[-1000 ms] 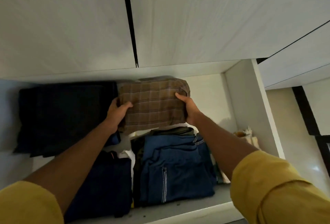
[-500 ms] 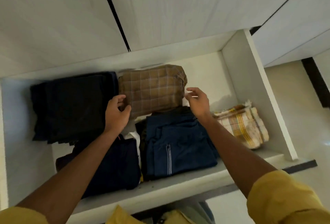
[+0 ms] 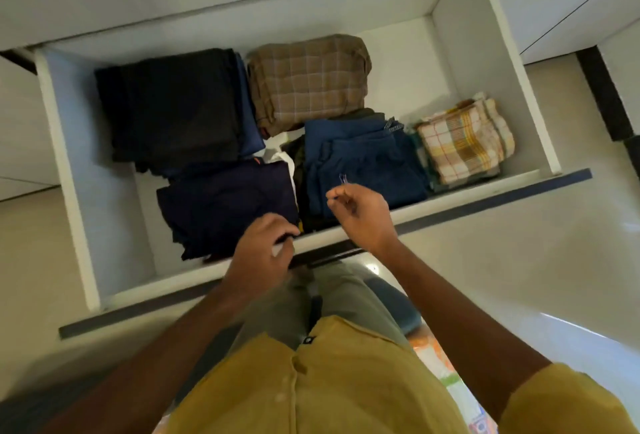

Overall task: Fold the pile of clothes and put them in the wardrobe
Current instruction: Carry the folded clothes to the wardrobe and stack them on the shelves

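**Grips at the drawer front, brown checked fold at the back**

Your brown checked fold [image 3: 308, 82] sits at the back of the wardrobe drawer [image 3: 467, 191], about mid-width. It's right beside the black stack [image 3: 169, 108] on its left, and the blue pile [image 3: 363, 160] is up against its near edge. Neither grip is on it. Both are well apart from it, down by the front wall. Your right grip [image 3: 360, 215] hovers over the near edge of the blue pile, fingers loosely curled with nothing in them. Your left grip [image 3: 263, 253] is curled at the front rim, just by the navy pile [image 3: 225, 205]. It's pretty blurry though, so I can't tell if it's actually holding the rim. A yellow checked cloth [image 3: 464, 139] is tucked in at the right side.
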